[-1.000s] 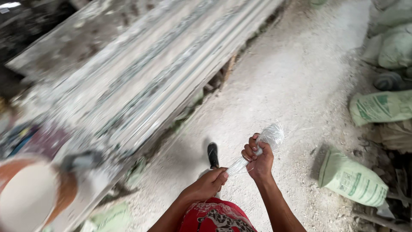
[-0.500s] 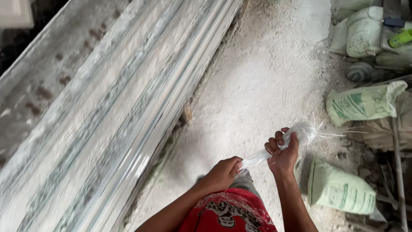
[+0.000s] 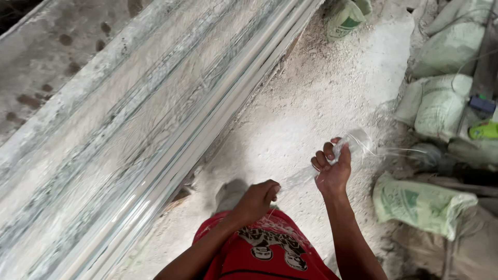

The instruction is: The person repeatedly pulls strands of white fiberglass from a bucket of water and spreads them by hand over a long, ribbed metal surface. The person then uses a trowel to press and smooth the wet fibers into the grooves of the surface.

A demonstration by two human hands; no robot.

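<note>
My right hand [image 3: 332, 167] is raised and closed around a bundle of clear glassy fibre strands [image 3: 358, 142] that fan out past my fingers to the right. My left hand [image 3: 257, 199] is lower, in front of my red patterned shirt [image 3: 264, 251], and pinches the other end of the same thin strand, which stretches between the two hands. Both hands hover above the white powdery floor [image 3: 306, 114].
A long, dusty white ribbed mould [image 3: 129, 129] runs diagonally along my left. Pale green sacks [image 3: 420, 205] lie on the right, more sacks [image 3: 441, 103] behind them, and another sack [image 3: 345, 18] at the top. A green and a blue object sit at the far right edge.
My hands have drawn apart, stretching the fibre strand between them. My view has shifted, and the round container seen at lower left a second ago is out of view.
</note>
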